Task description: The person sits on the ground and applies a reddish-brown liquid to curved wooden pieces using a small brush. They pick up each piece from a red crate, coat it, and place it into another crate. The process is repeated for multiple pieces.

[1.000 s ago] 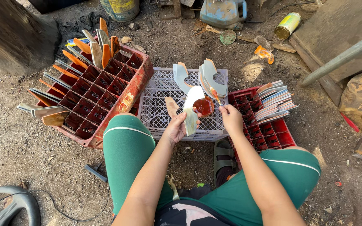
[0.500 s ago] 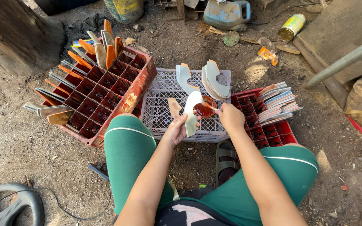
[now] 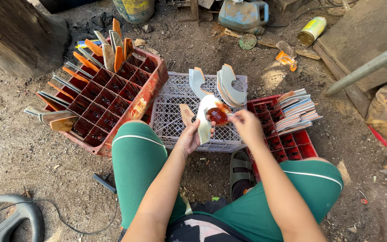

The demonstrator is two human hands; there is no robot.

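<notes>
My left hand (image 3: pixel 188 138) grips a pale curved flat piece (image 3: pixel 204 122) upright over a white lattice crate (image 3: pixel 171 112). A wet reddish-brown patch (image 3: pixel 217 115) shows on the piece's upper part. My right hand (image 3: pixel 247 126) pinches something small against that patch; I cannot make out what it is. Several similar curved pieces (image 3: pixel 229 85) stand on the white crate's far edge. I sit with knees in green shorts on either side.
A red divided crate (image 3: pixel 148 92) on the left holds several orange-tipped pieces (image 3: pixel 108 49). Another red crate (image 3: pixel 287 145) on the right carries stacked flat pieces (image 3: pixel 297 112). Around lie a log (image 3: pixel 19 36), blue jug (image 3: pixel 242 15), yellow can (image 3: pixel 312 29), black ring (image 3: pixel 10 219), grey pipe (image 3: pixel 368 67).
Both hands stay over the white crate, still holding the curved piece. My right hand shifts slightly at the reddish patch. The view has tipped a little.
</notes>
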